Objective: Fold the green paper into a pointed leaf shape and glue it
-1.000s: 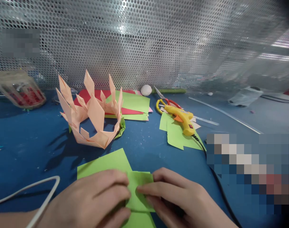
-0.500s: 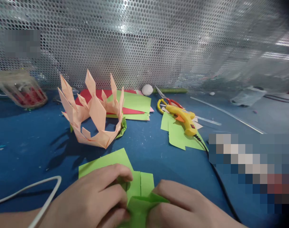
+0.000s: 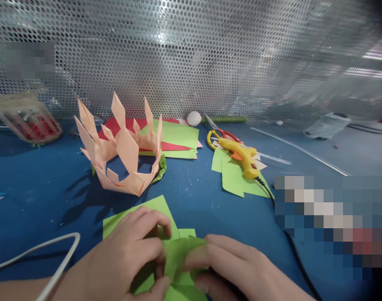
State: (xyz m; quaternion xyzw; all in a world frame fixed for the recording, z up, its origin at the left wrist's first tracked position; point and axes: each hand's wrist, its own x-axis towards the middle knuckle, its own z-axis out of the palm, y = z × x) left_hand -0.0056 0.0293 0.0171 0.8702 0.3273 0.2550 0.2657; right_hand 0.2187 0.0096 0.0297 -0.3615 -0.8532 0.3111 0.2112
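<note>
At the near edge of the view, a folded piece of green paper [image 3: 175,257] stands between both hands. My left hand [image 3: 128,251] has its fingers curled and pinches the left side of this paper. From the right, my right hand [image 3: 228,263] grips the other side with bent fingers, slightly blurred. Flat green sheets [image 3: 153,205] lie under and just beyond the hands. Past them stands a peach folded-paper crown [image 3: 130,150] with pointed tips, and a crumpled green piece sits at its right side.
Right of centre, a yellow hot glue gun [image 3: 241,156] rests on green paper scraps beside scissors [image 3: 212,122]. A white ball [image 3: 194,118] and stacked coloured paper [image 3: 175,133] lie behind. A jar [image 3: 29,119] leans at left. A white cable [image 3: 61,259] crosses near my left wrist.
The green paper has been raised and turned between my hands. My right hand has moved left and its fingers now reach over the paper. My left fingers have shifted slightly.
</note>
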